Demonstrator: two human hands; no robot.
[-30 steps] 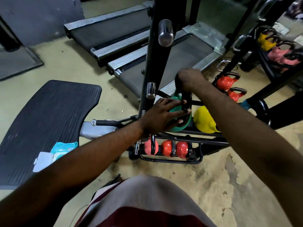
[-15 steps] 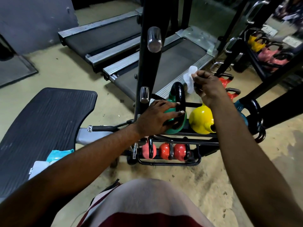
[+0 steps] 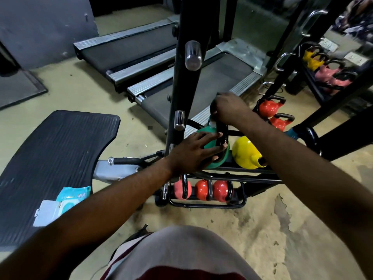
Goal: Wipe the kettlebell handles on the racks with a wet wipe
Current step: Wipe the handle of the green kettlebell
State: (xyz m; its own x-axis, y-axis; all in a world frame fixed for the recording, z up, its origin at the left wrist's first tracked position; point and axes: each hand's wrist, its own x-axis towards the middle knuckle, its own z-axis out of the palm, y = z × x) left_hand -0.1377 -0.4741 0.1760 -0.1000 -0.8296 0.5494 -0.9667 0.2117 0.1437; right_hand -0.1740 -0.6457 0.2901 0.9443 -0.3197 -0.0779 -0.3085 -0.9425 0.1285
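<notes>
A green kettlebell (image 3: 205, 131) with a black handle (image 3: 223, 136) stands on the upper shelf of a low black rack (image 3: 248, 171). My left hand (image 3: 193, 151) lies flat on the green body, fingers spread. My right hand (image 3: 228, 108) is closed over the top of the handle with a white wet wipe (image 3: 212, 123) pressed under it; only a small corner of the wipe shows. A yellow kettlebell (image 3: 244, 153) sits right of the green one. Three red kettlebells (image 3: 201, 189) fill the lower shelf.
A black upright post (image 3: 181, 87) with chrome pegs rises just left of the rack. A pack of wet wipes (image 3: 66, 201) lies on a black ribbed platform (image 3: 50, 158) at left. Two treadmills (image 3: 153, 63) lie behind. More kettlebells (image 3: 270, 107) and another rack (image 3: 327, 73) stand at right.
My right hand, which was lifted off to the right with the wipe dangling, has come back down onto the green kettlebell's handle. My left hand has stayed on the green body.
</notes>
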